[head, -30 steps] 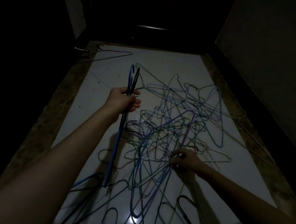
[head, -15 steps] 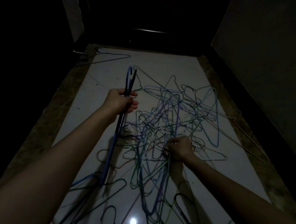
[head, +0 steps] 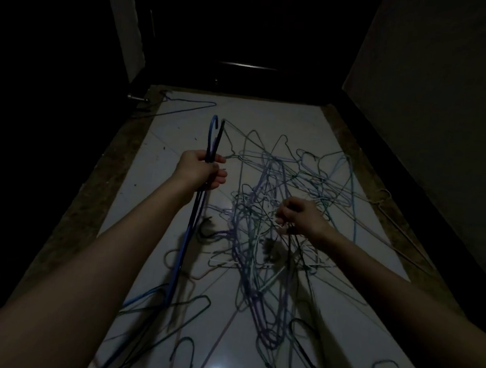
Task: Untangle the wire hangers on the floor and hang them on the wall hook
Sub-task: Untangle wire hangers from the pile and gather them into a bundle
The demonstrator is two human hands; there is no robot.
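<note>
A tangle of thin wire hangers (head: 266, 204) in blue, purple, green and white covers the middle of the pale tiled floor (head: 178, 136). My left hand (head: 200, 170) grips a small bunch of separated hangers (head: 212, 139), blue and dark, by their necks, hooks pointing up, bodies hanging down to the floor. My right hand (head: 298, 216) is raised over the pile and pinches hanger wires, with part of the tangle lifted under it. The wall hook is not in view.
A single dark hanger (head: 184, 105) lies apart at the far left by a door stop (head: 137, 98). More loose hangers (head: 182, 305) spread across the near floor. A dark wall runs along the right, a dark doorway lies ahead.
My right hand has risen from the floor and moved away from me, pulling wires up with it. My left hand stays in place with its bunch.
</note>
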